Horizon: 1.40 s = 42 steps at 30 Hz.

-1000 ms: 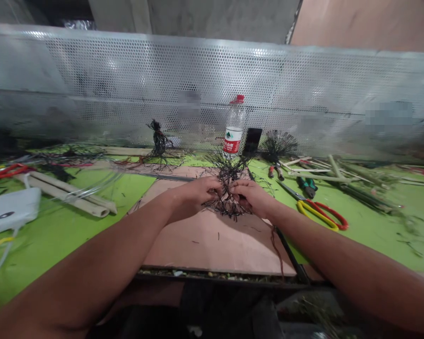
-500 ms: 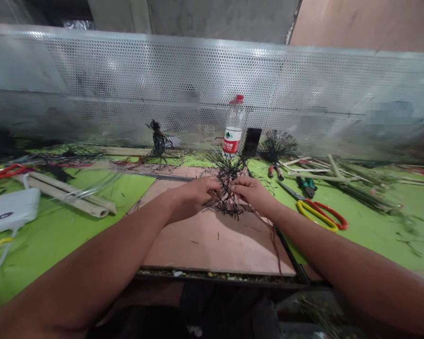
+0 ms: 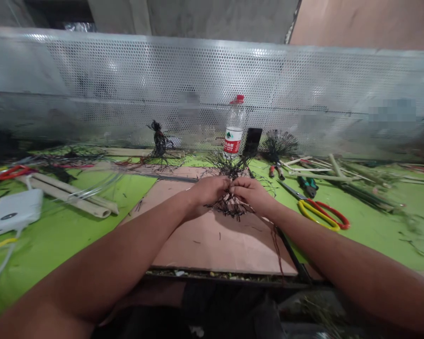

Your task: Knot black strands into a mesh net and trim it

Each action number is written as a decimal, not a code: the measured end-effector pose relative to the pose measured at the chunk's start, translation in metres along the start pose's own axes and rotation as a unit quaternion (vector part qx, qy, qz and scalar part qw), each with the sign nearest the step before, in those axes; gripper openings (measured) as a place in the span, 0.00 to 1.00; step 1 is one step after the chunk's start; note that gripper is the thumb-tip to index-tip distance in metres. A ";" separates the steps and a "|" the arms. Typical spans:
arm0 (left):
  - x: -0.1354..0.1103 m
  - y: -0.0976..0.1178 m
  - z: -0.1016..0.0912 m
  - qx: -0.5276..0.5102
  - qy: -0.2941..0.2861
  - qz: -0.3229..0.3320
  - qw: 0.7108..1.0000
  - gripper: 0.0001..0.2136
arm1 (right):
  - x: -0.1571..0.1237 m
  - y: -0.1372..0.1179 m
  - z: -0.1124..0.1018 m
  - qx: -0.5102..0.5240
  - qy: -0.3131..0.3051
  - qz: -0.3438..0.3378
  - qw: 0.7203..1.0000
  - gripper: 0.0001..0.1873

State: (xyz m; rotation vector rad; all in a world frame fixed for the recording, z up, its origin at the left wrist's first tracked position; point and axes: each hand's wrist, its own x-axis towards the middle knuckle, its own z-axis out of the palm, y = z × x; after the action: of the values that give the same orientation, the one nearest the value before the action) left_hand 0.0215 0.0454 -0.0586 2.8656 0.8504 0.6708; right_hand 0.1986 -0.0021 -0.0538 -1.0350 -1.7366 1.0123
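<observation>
A bundle of thin black twiggy strands (image 3: 231, 207) stands over the pinkish board (image 3: 198, 245), flaring out above and below a narrow middle. At that middle my left hand (image 3: 212, 189) is closed, its fingertips pressed against the strands. From the other side my right hand (image 3: 249, 192) pinches the same spot, thumb and forefinger together. The two sets of fingertips meet and hide the bundle's waist. Dark red thread (image 3: 277, 247) trails down the board below my right wrist.
Right: scissors (image 3: 323, 214), green-handled pliers (image 3: 306, 186) and cut stems (image 3: 334, 169). Behind: a water bottle (image 3: 233, 132), a phone (image 3: 252, 141) and two more black bundles, one at left (image 3: 159, 141), one at right (image 3: 279, 143). Left: pale tubes (image 3: 74, 197) and a white power bank (image 3: 16, 212).
My left hand has moved right and closed in on the bundle's middle, meeting the right fingertips. My right hand has barely moved. The view has shifted slightly.
</observation>
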 end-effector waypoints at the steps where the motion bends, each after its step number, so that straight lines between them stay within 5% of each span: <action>1: 0.001 0.001 0.000 0.019 0.004 0.004 1.000 0.10 | 0.000 0.000 0.000 0.001 0.000 -0.004 1.000 0.08; 21: 0.002 0.018 -0.007 -0.034 0.155 0.075 0.984 0.09 | -0.002 -0.001 -0.010 0.028 0.026 -0.047 0.998 0.03; 42: -0.003 0.013 -0.006 -0.012 0.161 0.063 0.985 0.09 | 0.001 0.003 -0.014 0.100 0.021 -0.037 0.994 0.03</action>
State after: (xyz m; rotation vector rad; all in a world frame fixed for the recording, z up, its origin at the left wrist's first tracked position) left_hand 0.0229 0.0326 -0.0523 2.8498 0.6882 1.1761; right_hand 0.2122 0.0026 -0.0515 -0.8526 -1.5910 1.0852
